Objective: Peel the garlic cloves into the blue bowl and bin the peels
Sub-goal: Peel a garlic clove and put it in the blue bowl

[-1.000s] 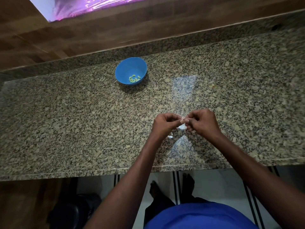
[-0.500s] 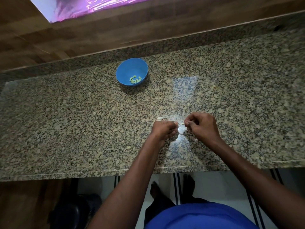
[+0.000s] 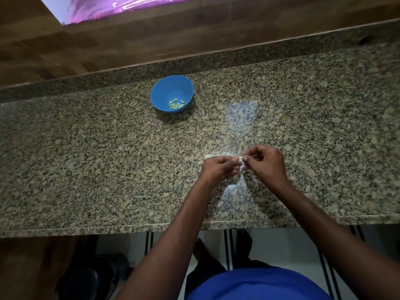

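Hands low over the granite counter (image 3: 86,152) from the head camera — left hand (image 3: 218,168) and right hand (image 3: 267,164) knuckle to knuckle, both pinched on one small pale garlic clove (image 3: 239,158) between their fingertips, just above the stone. Pale peel (image 3: 209,156) pokes out past the left fingers. Well beyond them, near the back edge, the blue bowl (image 3: 166,92) sits upright — peeled cloves (image 3: 176,104) heaped inside.
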### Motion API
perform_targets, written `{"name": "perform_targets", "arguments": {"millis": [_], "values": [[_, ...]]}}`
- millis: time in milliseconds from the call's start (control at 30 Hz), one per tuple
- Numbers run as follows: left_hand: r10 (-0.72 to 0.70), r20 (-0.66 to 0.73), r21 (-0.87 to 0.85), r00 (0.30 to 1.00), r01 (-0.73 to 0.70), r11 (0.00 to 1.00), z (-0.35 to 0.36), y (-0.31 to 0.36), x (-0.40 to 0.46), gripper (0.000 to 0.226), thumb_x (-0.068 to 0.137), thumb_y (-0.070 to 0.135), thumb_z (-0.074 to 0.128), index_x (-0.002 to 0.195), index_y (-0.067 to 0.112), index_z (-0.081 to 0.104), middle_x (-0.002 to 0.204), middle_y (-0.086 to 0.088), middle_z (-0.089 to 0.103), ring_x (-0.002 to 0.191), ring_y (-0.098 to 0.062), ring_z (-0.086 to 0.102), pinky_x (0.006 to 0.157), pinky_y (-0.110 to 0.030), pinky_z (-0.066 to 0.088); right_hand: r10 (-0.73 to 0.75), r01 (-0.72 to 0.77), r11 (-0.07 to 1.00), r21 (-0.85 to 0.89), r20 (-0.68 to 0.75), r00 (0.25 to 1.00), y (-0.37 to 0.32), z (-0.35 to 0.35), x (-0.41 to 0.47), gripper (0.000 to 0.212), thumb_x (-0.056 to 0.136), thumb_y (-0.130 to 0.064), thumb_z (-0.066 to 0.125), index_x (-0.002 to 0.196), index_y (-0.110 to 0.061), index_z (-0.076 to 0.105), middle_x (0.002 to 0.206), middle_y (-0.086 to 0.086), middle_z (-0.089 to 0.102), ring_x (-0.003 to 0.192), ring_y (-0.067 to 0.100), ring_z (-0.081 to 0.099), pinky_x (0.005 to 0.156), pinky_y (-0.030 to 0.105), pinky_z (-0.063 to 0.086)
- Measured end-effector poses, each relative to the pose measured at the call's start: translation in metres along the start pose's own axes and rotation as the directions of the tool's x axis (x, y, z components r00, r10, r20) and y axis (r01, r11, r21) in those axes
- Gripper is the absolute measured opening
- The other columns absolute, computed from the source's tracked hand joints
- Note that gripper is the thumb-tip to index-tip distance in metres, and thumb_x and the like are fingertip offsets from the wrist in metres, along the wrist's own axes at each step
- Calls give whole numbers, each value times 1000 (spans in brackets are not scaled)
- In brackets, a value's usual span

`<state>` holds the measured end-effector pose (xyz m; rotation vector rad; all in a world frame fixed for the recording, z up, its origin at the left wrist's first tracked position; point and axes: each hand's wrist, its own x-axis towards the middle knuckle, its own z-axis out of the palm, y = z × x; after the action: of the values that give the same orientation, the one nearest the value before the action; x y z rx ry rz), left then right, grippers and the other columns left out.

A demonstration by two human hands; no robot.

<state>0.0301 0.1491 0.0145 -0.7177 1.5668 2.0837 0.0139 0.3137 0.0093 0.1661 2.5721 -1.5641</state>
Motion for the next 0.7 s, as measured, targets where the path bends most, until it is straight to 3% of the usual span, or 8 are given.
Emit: {"name": "perform_targets", "arguments": {"millis": [100, 233, 333, 433, 567, 700], "values": [[-44, -11, -52, 999, 43, 998, 1, 1, 1, 16, 89, 10, 77, 97, -3, 72, 86, -13, 75, 72, -16, 71, 75, -25, 62, -39, 39, 997, -62, -14, 999, 0, 2, -1, 8, 88, -10, 78, 89, -15, 72, 79, -2, 72, 71, 13, 72, 61, 28, 61], [-81, -7, -78, 997, 80, 994, 4, 3, 1, 22, 88, 3, 76, 105, -8, 68, 81, -10, 73, 66, -13, 70, 65, -20, 60, -104, 100, 987, -126, -26, 994, -2, 2, -1, 7, 88, -12, 78, 89, -16, 72, 77, -5, 70, 69, 8, 68, 55, 12, 49], [-46, -25, 30, 999, 47, 998, 3, 1, 3, 12, 85, 2, 80, 92, 0, 70, 82, -10, 73, 65, -13, 70, 66, -22, 59, -49, 48, 997, -57, -31, 998, 3, 4, 1, 8, 87, -11, 79, 87, -16, 72, 76, -3, 72, 68, 13, 71, 58, 26, 59], [69, -76, 260, 995, -47, 964, -5, -4, 8, 10, 84, 9, 83, 83, 6, 74, 76, -9, 75, 63, -14, 69, 71, -34, 58, 76, -73, 992, 105, -25, 997, 10, 6, 3, 8, 87, -7, 78, 88, -13, 73, 76, 4, 75, 67, 21, 75, 64, 43, 65], [316, -137, 639, 939, -160, 752, -15, -14, 14, 10, 92, 21, 76, 88, 12, 78, 77, 0, 77, 71, -14, 75, 75, -36, 64, 188, -187, 951, 248, 17, 982, 17, 5, 10, 5, 89, -6, 77, 92, -8, 74, 81, 11, 76, 72, 30, 76, 70, 52, 64], [380, -39, 878, 924, -150, 455, -17, -18, 19, 27, 100, 36, 65, 91, 14, 78, 76, 0, 74, 61, -12, 64, 59, -22, 49, 194, -195, 970, 146, 22, 981, 20, 5, 19, 6, 87, -16, 80, 91, -12, 77, 80, 5, 77, 72, 24, 75, 69, 43, 64]]}}
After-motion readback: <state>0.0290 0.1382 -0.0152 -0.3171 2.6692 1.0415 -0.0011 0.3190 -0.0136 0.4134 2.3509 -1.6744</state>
